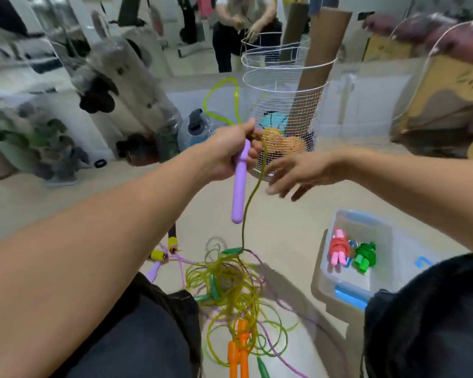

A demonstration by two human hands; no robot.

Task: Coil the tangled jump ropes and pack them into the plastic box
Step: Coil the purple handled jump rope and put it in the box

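Purple and smooth, the rope handle [239, 186] hangs down from our left hand [227, 152], which grips its top end tight. A yellow-green rope [250, 199] runs up through that same fist, loops above it, and drops down to the tangled pile of ropes [230, 287] on the floor [284, 227] near us. Orange handles [239, 350] lie at the near end of the pile. Our right hand [298, 174] floats just right of the hanging rope with its fingers spread apart, holding nothing. The plastic box [361, 222] sits on the floor to the right. A coiled red rope [339, 249] and a coiled green rope [365, 256] lie inside it. A wire basket [281, 85] stands farther off, behind our hands.
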